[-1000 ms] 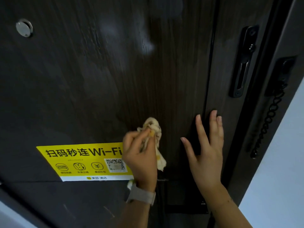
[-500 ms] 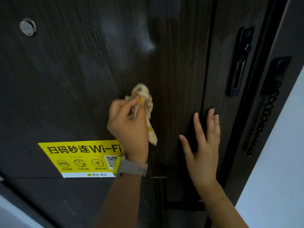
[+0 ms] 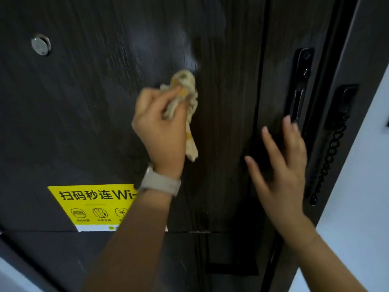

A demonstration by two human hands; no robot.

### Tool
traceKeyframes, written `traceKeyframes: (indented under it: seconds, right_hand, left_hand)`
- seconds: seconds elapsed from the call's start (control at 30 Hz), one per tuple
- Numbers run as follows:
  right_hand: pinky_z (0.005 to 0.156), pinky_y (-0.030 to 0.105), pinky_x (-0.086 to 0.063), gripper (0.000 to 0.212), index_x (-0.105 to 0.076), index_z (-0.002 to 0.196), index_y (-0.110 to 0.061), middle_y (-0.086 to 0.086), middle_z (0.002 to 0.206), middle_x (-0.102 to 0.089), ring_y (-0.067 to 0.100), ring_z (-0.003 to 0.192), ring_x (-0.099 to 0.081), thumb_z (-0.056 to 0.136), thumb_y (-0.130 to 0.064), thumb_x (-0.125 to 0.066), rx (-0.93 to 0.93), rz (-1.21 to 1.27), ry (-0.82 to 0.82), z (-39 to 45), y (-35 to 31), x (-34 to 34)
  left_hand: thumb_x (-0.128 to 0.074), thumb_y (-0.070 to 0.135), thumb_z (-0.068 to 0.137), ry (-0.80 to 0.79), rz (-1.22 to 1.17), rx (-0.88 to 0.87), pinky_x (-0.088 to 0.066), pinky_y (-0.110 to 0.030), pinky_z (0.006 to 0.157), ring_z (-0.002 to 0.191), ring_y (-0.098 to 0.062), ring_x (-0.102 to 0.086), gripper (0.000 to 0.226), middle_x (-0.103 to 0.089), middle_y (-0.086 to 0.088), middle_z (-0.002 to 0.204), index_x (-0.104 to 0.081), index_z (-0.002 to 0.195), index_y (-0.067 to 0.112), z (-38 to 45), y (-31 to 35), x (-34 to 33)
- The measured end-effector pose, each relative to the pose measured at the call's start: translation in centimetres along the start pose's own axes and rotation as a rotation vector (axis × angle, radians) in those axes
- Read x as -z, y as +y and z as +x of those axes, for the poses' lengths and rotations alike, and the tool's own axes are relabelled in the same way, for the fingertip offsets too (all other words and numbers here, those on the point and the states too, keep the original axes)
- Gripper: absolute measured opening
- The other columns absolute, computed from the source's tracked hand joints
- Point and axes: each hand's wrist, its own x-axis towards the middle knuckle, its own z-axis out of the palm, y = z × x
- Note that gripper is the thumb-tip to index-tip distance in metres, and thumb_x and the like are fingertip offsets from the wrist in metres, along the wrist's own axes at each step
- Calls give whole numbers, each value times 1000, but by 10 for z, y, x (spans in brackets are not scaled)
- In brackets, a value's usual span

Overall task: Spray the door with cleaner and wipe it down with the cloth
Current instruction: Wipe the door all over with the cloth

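Dark wood-grain door fills the view, the left hand bunching the cloth against it while the right hand rests spread just beside.

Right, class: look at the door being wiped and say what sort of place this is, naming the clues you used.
Probably a hotel room, seen from inside its entry door. Clues: a peephole, a security chain by the frame, and a yellow scan-for-Wi-Fi sticker.
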Motion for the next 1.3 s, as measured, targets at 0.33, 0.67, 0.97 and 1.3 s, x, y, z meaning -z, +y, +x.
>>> traceKeyframes:
  seconds: [0.33,0.67,0.97,1.3]
  right_hand:
    - [119,48,-21,51,-46,141,-7,18,154,-28,33,145,-24,95,-22,-61,396,-273,-79,61,58,40]
    - [118,44,-21,63,-43,143,-5,15,151,-37,31,143,-29,95,-43,-57,437,-441,-16,64,89,47]
    - [118,43,-23,56,-45,141,-6,13,149,-40,28,142,-31,95,-35,-59,423,-357,20,64,84,43]
    - [119,44,-18,53,-42,142,-5,17,152,-31,30,146,-21,96,-30,-51,380,-146,-21,77,98,63]
  left_hand:
    - [-74,-4,82,-405,111,-362,-49,-33,75,79,-22,-53,21,-63,-10,87,-75,102,2,-54,-9,2]
    - [-69,5,88,-234,93,-503,-39,-18,92,98,-25,-57,16,-65,-11,105,-73,103,6,63,32,-39]
    - [-74,-2,83,-473,89,-623,-46,-27,85,91,-22,-55,24,-68,-15,102,-71,108,-1,-33,21,-42]
    - [-66,-1,87,-198,36,-491,-41,-20,89,94,-21,-56,15,-66,-8,100,-73,98,5,47,49,-62]
